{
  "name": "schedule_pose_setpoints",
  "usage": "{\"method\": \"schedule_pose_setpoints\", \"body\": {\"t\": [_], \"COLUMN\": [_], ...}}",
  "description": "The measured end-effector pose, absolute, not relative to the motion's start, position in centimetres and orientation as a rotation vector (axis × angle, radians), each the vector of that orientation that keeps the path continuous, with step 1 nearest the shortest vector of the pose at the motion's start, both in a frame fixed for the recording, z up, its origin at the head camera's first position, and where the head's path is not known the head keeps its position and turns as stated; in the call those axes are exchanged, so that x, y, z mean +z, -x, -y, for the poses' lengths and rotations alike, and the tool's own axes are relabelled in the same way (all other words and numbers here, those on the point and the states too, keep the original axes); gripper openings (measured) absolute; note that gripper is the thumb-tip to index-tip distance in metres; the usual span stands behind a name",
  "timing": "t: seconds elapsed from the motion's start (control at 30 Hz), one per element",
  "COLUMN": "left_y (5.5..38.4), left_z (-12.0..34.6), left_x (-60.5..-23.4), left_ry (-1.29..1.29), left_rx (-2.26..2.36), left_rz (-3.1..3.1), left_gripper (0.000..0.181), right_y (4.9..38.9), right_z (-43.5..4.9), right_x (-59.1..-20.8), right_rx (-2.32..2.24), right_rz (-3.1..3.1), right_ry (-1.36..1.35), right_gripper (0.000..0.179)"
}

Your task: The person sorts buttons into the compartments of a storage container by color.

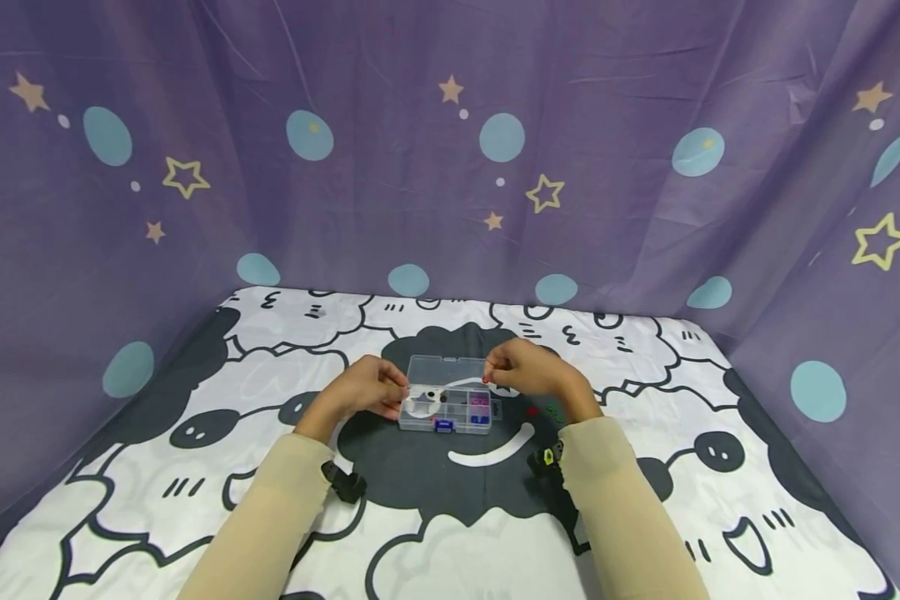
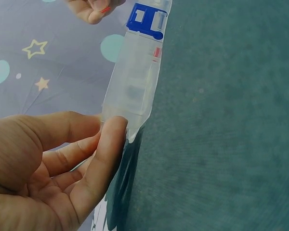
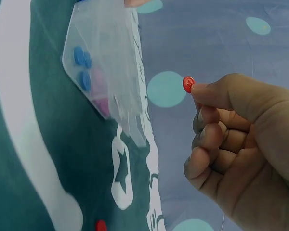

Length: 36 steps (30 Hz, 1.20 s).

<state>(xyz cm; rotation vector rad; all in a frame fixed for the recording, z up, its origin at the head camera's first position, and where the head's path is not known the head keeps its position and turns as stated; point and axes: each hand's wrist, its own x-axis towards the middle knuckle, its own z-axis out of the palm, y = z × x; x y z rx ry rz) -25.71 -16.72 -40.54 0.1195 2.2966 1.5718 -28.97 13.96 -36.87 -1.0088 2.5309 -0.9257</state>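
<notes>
A clear plastic compartment box (image 1: 423,427) stands on the dark patch of the cloth with its lid (image 1: 447,369) raised at the back. Thumb and fingers of my left hand (image 1: 363,387) hold the box's left end. A small red button (image 3: 188,84) is pinched between thumb and forefinger of my right hand (image 3: 250,125), above the box's right rear side. Blue buttons (image 3: 82,65) and pink-purple buttons (image 1: 479,400) lie in the right-hand compartments. Something red (image 2: 157,53) shows through the front wall near the blue latch (image 2: 147,21).
Right of the box, a red piece (image 1: 532,411) and several green pieces (image 1: 553,411) lie on the cloth, close to my right forearm. The table wears a cartoon-print cloth (image 1: 390,550). A purple curtain (image 1: 390,167) with stars and dots hangs behind and at both sides.
</notes>
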Motion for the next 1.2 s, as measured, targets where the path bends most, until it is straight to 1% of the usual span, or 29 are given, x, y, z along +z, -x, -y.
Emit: {"method": "schedule_pose_setpoints", "body": {"t": [0.13, 0.9, 1.2], "left_y": [25.8, 25.9, 25.9], "left_z": [16.8, 16.8, 16.6], "left_x": [-40.6, -40.8, -40.7], "left_ry": [-0.122, -0.125, -0.144], "left_rx": [1.572, 1.558, 1.559], "left_rz": [-2.295, -2.307, -2.309], "left_gripper": [0.02, 0.021, 0.022], "right_y": [28.9, 28.3, 27.8], "right_z": [-13.1, -8.6, -7.3], "right_x": [-36.9, -38.0, -38.0], "right_rx": [-0.939, -0.776, -0.666], "right_rz": [-2.505, -2.479, -2.474], "right_ry": [1.009, 1.211, 1.195], "right_gripper": [0.019, 0.015, 0.014]}}
